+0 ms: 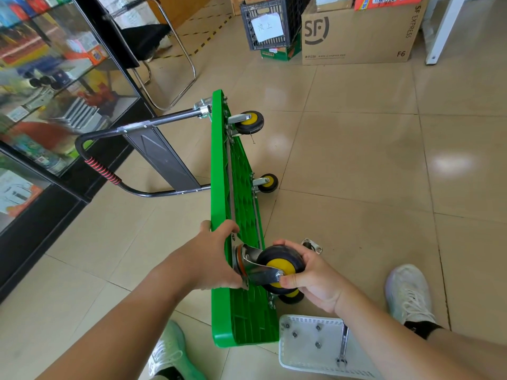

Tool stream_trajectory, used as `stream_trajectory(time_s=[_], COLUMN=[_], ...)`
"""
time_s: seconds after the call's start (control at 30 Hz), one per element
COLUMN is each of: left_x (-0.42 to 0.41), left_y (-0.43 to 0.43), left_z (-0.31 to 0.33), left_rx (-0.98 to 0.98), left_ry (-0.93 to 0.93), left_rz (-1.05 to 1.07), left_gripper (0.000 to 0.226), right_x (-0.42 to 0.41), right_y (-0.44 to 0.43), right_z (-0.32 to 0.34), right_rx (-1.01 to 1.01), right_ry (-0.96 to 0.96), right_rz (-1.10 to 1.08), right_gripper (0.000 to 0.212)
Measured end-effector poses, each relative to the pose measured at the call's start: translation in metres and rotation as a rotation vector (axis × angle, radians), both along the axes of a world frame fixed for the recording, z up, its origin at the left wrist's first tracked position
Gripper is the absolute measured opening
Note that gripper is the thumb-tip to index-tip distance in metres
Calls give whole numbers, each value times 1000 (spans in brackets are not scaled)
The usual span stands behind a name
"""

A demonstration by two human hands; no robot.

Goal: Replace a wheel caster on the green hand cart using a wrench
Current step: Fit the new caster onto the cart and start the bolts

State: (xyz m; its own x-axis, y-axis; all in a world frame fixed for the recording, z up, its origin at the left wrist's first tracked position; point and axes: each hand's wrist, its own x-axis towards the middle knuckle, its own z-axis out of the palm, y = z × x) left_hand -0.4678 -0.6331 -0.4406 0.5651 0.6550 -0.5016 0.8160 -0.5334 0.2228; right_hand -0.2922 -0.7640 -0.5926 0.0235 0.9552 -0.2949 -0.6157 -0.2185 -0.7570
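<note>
green plastic hand cart is being propped on its side on the tiles. against its underside, near end, a caster is being held, its wheel being clasped by the right hand. the cart's edge is being gripped by the left hand. right of the cart, a wrench and nuts are being kept in a white basket.

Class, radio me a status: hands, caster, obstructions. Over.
Left hand grips green cart edge. Right hand holds caster at cart's underside. Wrench, nuts idle in white tray. Nothing blocking.
</note>
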Motion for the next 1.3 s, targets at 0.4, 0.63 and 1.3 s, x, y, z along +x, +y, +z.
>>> stream_trajectory(time_s=[0.4,0.63,1.3], left_x=[5,4,-2], left_y=[-6,-7,-7], left_z=[0,-2,-6], left_rx=[71,43,2], left_ry=[91,51,-25], left_rz=[-23,-5,5], left_gripper=[82,79,78], right_x=[-1,-3,2], right_y=[1,4,8], right_z=[0,0,13], right_rx=[12,-17,-36], right_ry=[-28,-47,-271], right_rz=[21,30,83], right_gripper=[80,81,77])
